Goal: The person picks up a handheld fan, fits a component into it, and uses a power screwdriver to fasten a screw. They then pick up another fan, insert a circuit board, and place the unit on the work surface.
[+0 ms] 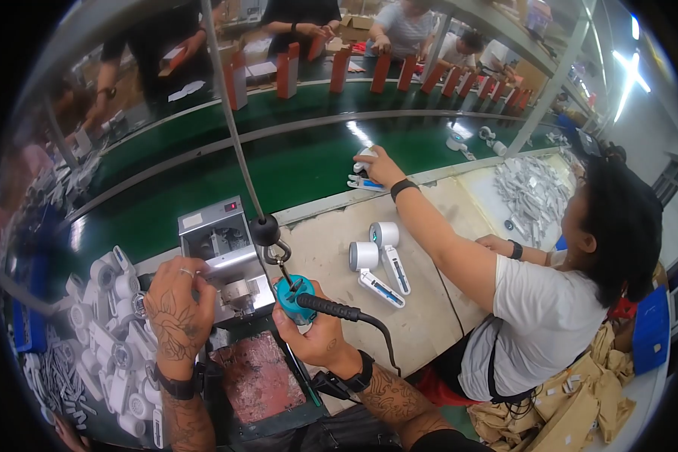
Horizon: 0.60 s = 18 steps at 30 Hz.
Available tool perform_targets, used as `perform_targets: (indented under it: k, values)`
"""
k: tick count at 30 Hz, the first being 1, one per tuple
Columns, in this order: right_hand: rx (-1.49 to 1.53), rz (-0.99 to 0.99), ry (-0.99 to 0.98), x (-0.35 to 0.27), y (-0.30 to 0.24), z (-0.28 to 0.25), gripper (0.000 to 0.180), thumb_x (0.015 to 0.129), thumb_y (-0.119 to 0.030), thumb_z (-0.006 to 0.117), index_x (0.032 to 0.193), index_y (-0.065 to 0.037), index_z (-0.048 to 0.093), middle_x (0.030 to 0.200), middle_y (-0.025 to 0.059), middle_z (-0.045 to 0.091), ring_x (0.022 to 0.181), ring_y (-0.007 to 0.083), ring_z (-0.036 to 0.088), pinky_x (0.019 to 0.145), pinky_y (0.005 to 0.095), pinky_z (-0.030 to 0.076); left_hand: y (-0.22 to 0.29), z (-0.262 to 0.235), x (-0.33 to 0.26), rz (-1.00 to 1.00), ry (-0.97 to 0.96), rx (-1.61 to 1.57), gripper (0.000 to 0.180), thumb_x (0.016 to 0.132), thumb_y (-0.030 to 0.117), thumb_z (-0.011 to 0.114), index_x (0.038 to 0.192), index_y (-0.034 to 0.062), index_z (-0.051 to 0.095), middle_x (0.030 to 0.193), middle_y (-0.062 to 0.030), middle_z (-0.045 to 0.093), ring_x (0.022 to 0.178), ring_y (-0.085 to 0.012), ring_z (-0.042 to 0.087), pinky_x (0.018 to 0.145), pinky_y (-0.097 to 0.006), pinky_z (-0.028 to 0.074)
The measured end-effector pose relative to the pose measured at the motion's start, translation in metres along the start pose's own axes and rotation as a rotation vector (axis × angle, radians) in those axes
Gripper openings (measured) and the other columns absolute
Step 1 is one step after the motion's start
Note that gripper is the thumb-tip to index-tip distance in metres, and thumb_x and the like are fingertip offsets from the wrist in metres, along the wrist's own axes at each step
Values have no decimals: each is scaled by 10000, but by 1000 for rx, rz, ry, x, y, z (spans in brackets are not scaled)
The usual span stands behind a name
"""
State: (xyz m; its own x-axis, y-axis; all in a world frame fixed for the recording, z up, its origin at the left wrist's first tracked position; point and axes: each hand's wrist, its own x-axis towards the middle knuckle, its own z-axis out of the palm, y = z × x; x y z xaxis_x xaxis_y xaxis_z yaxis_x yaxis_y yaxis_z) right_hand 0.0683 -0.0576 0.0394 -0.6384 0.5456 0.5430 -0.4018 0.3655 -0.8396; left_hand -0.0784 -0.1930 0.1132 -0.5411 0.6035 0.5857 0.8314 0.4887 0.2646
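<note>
My right hand (314, 337) wraps round a teal electric screwdriver (294, 295), which hangs from a hook and has a black cable leaving it. My left hand (175, 301) is closed, its fingers bent in beside a metal box-shaped machine (220, 226) with a small red display. What lies between those fingertips, if anything, is hidden. Below the machine is a worn reddish pad (258, 377). Two white handheld fans (364, 258) with slim handles lie on the bench (309, 245) to the right of the screwdriver.
A heap of white fan parts (117, 339) lies at left. Beyond the bench runs a green conveyor (279, 169), with orange-and-white boxes (380, 71) standing on its far side. A co-worker (550, 279) at right reaches a hand to a fan (366, 160) on the conveyor.
</note>
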Motion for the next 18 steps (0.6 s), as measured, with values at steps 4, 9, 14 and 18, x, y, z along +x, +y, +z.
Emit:
perform_targets:
  k: [4,9,14,18]
  values:
    - [11,7,0,0,0,0,339,896,-54,666,1203,42,560,933,57,646,837,118,619,787,275,501,0,1,1,35,41,9,165,746,-5,606,899,55,623,763,-95,565,735,-284,586,650,-411,444]
    - [13,4,11,0,-2,0,333,900,-55,663,1201,44,560,939,62,652,841,123,627,794,281,506,0,1,1,39,44,-2,169,748,-4,605,904,59,626,762,-95,565,738,-285,588,655,-412,445]
    - [14,2,4,0,-2,1,349,910,-77,668,1213,47,549,924,56,653,835,117,625,788,279,508,-1,0,0,15,17,-7,175,740,6,604,904,64,621,804,-94,587,806,-304,598,674,-435,460]
    - [6,-3,10,0,0,2,345,908,-71,668,1210,45,548,921,54,653,833,116,625,787,279,509,-1,0,0,19,24,-9,181,732,8,607,903,65,621,801,-92,587,801,-302,597,671,-434,459]
